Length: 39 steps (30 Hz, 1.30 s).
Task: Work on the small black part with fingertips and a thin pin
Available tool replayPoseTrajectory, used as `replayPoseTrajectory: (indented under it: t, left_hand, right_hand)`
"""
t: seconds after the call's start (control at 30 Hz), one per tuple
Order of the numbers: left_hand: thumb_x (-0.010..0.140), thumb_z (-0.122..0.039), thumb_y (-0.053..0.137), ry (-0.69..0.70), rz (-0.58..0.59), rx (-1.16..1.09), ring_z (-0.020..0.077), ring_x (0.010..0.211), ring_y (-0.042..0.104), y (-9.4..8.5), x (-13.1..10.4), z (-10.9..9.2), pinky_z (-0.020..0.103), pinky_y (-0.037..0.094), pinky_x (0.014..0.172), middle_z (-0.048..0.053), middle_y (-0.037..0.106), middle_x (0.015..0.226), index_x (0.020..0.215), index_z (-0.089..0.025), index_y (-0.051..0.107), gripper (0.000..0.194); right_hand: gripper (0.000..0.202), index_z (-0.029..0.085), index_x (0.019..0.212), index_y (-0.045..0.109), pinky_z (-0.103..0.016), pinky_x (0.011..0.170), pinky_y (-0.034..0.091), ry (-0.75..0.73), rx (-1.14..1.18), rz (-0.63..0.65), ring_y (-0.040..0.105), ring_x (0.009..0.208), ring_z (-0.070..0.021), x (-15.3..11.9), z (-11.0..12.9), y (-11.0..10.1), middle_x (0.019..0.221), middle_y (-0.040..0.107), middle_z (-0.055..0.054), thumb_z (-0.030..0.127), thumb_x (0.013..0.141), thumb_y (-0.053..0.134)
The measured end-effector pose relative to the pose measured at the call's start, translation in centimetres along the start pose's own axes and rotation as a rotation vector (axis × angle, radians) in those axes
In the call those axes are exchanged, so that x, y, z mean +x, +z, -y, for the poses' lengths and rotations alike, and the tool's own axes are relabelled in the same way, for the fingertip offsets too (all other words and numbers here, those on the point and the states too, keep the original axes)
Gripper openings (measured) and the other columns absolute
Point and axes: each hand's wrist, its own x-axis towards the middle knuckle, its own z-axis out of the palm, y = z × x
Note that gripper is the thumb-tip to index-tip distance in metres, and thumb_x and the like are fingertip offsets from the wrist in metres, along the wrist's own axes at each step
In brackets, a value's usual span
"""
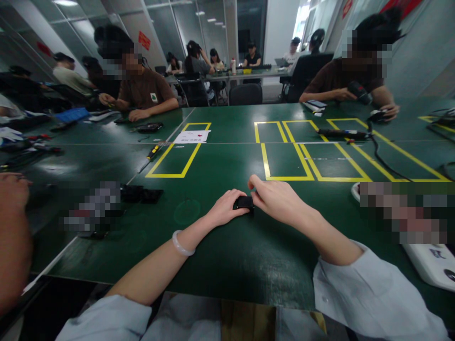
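Observation:
A small black block-shaped piece (244,202) with a smooth, shiny face sits just above the green table top (220,255). My left hand (227,207) is closed on it, thumb below and fingers over the far side. At the piece's right end is my right hand (279,196), its fingers curled inward and the fingertips close to that end. Whether the right fingers touch the piece or pinch something small, I cannot tell. A pale bangle (183,243) circles my left wrist.
Yellow tape rectangles (287,178) mark the table. A yellow-black screwdriver (153,152) and a paper sheet (192,137) lie ahead left. Black parts (142,194) lie left, near another person's arm (14,237). A white device (426,263) is right. Two people sit opposite, one holding a power tool (359,92).

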Motion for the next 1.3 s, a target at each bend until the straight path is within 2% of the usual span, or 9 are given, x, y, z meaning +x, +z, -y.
replayPoseTrajectory:
  t: [0.17,0.4,0.5,0.67,0.9,1.13,1.3]
  left_hand:
    - [0.082,-0.045,0.061,-0.024,0.01,0.001,0.024,0.097,0.053,-0.01,0.01,-0.05,0.036,0.043,0.086,0.004,0.057,0.101,0.107,-0.022,0.055,0.035]
    - [0.082,-0.045,0.062,-0.002,0.006,0.005,0.0237,0.098,0.053,-0.03,0.02,-0.02,0.037,0.042,0.087,0.005,0.057,0.105,0.11,-0.022,0.054,0.037]
    - [0.082,-0.045,0.062,-0.001,0.005,0.012,0.0235,0.098,0.053,-0.02,0.02,-0.07,0.036,0.042,0.087,0.004,0.057,0.105,0.109,-0.022,0.054,0.037]
    - [0.082,-0.045,0.061,-0.013,0.009,0.021,0.023,0.094,0.053,0.02,0.04,-0.06,0.035,0.042,0.084,0.004,0.056,0.1,0.107,-0.021,0.055,0.035]
    - [0.081,-0.043,0.063,-0.016,0.009,-0.009,0.0236,0.098,0.053,0.02,-0.01,0.05,0.036,0.042,0.088,0.004,0.057,0.105,0.11,-0.023,0.055,0.037]
    - [0.081,-0.045,0.062,-0.039,0.021,-0.004,0.0244,0.097,0.053,-0.12,0.05,-0.17,0.037,0.042,0.087,0.005,0.057,0.102,0.108,-0.022,0.055,0.036]
    - [0.081,-0.044,0.063,-0.018,0.018,-0.004,0.0241,0.098,0.053,-0.09,0.05,-0.08,0.037,0.042,0.088,0.005,0.057,0.105,0.11,-0.022,0.055,0.037]
  right_hand:
    - [0.026,0.02,0.101,0.049,-0.026,0.052,0.023,0.015,-0.048,0.025,0.064,0.066,-0.019,0.16,-0.07,0.14,0.075,0.068,-0.003,0.039,0.096,0.032]
    - [0.019,0.019,0.106,0.047,-0.025,0.052,0.023,0.0,-0.012,0.014,0.064,0.066,-0.0175,0.11,-0.16,0.11,0.078,0.069,-0.003,0.025,0.093,0.035]
    - [0.018,0.019,0.106,0.046,-0.025,0.052,0.024,0.005,0.003,0.006,0.064,0.066,-0.0175,0.05,-0.15,0.1,0.079,0.069,-0.003,0.026,0.093,0.035]
    - [0.024,0.02,0.102,0.048,-0.026,0.052,0.023,0.025,-0.048,0.034,0.064,0.066,-0.0186,0.17,-0.15,0.14,0.075,0.068,-0.003,0.037,0.096,0.033]
    - [0.019,0.019,0.107,0.046,-0.025,0.052,0.024,0.011,-0.008,0.021,0.064,0.066,-0.0176,0.09,-0.11,0.01,0.08,0.069,-0.003,0.025,0.093,0.034]
    - [0.023,0.02,0.101,0.048,-0.026,0.051,0.022,0.013,-0.046,0.016,0.063,0.064,-0.0186,0.11,-0.27,0.34,0.074,0.067,-0.003,0.037,0.095,0.033]
    - [0.019,0.02,0.104,0.047,-0.026,0.051,0.022,0.005,-0.029,0.013,0.062,0.063,-0.0169,0.05,-0.21,0.22,0.074,0.067,-0.002,0.027,0.094,0.033]
